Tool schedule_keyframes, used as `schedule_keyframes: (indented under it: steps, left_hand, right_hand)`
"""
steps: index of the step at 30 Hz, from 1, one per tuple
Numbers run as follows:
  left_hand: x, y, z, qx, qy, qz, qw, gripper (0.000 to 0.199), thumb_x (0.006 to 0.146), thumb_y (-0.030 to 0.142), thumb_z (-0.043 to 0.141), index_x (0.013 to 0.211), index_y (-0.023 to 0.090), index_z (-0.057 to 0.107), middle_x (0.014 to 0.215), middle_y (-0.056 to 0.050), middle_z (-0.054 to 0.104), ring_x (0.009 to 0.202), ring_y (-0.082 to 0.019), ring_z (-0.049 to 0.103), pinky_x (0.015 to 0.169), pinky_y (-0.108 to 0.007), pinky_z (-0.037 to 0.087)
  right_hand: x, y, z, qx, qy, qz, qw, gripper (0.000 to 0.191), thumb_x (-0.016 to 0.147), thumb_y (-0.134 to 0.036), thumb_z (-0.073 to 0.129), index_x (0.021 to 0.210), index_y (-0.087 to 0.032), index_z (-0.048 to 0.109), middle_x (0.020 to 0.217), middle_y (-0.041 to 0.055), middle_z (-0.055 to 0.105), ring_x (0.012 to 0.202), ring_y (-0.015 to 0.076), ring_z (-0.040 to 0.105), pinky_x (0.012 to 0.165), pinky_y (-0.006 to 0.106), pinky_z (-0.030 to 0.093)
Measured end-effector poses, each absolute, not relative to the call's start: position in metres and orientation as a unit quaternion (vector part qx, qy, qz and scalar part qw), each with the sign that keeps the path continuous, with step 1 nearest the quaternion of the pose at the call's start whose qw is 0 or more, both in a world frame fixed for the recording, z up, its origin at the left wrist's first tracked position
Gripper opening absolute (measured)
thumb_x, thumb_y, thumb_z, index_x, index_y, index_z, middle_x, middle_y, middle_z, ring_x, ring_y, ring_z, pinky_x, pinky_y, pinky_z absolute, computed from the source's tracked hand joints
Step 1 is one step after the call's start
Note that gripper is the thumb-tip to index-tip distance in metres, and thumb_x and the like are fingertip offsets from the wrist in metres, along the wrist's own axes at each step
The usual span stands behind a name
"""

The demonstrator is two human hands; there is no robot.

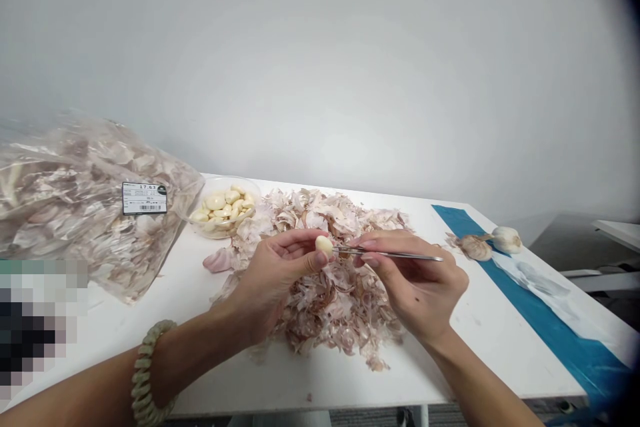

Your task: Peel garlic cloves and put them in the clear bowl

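Note:
My left hand pinches a pale peeled garlic clove between thumb and fingertips. A thin metal tool, perhaps tweezers, is gripped by my right hand, its tip at the right side of the clove. Both hands are over a large heap of papery garlic skins on the white table. Behind and left of my left hand, a clear round bowl holds several peeled cloves. A pinkish clove or piece of skin lies at the heap's left edge.
On the left stands a clear plastic bag full of garlic skins, with a printed label. Two garlic bulbs sit at the right, by a blue strip and a thin white plastic piece. A wall rises behind the table.

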State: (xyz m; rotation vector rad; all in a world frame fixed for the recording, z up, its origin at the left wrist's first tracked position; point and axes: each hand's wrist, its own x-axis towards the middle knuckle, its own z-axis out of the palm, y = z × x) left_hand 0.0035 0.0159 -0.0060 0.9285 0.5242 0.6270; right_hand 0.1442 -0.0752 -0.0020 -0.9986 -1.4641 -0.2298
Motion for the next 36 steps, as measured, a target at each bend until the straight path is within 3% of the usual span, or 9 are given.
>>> schedule_keyframes:
  steps: [9, 36]
  left_hand:
    - [0.0035, 0.0151, -0.0039, 0.436, 0.26, 0.287, 0.812, 0.027, 0.058, 0.023, 0.083, 0.082, 0.021, 0.071, 0.077, 0.002, 0.072, 0.075, -0.007, 0.062, 0.073, -0.018, 0.046]
    - [0.0018, 0.0136, -0.0018, 0.438, 0.252, 0.29, 0.813, 0.026, 0.057, 0.023, 0.083, 0.08, 0.02, 0.072, 0.08, 0.001, 0.073, 0.081, -0.011, 0.064, 0.082, -0.023, 0.045]
  right_hand:
    - [0.1434, -0.0745, -0.002, -0.421, -0.65, -0.115, 0.622, 0.033, 0.071, 0.002, 0.066, 0.093, -0.022, 0.069, 0.083, 0.0004, 0.072, 0.075, 0.0151, 0.068, 0.066, 0.031, 0.057]
    - [0.1435, -0.0749, -0.0033, -0.427, -0.637, -0.117, 0.631, 0.033, 0.072, 0.001, 0.065, 0.092, -0.025, 0.069, 0.081, -0.0003, 0.072, 0.073, 0.0162, 0.068, 0.06, 0.032, 0.057]
